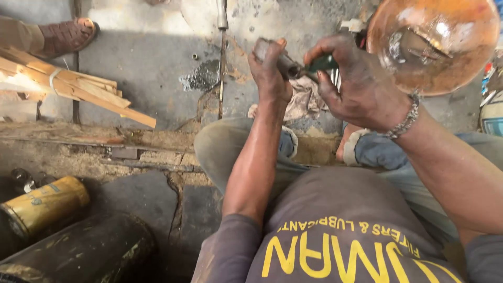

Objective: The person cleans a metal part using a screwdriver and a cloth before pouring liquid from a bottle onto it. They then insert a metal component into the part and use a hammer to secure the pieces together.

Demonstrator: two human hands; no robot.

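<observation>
From the head view I count two hands of my own, one small metal part, one tool with a green handle, one rag, one orange bowl, one bundle of wood strips, one long metal rod, one yellow canister, one dark drum and one sandalled foot belonging to another person. My left hand (270, 71) is wrapped in a fist around the metal part (275, 56), a short grey cylinder whose blunt end sticks out above the knuckles. My right hand (359, 78), black with grease and wearing a chain bracelet at the wrist, is closed on the green-handled tool (320, 63), pinching it between thumb and fingers; the tool's tip meets the right end of the part, so the part sits between both hands, held up over my knees. Just beneath them lies the rag (306, 99), crumpled, pale and stained, on the concrete floor (152, 68), which is cracked, grey and marked by a dark oily patch. The bowl (434, 42) is round, glossy and rust-orange, just to the right of my right hand, with some metal bits inside that I cannot make out. The rod (222, 31) runs straight up the floor away from me. The wood strips (68, 86) are rough and splintered, tied with a band, far left, near the foot (65, 34). The canister (44, 207) is cylindrical and scuffed, lying beside the drum (84, 251) at lower left.
</observation>
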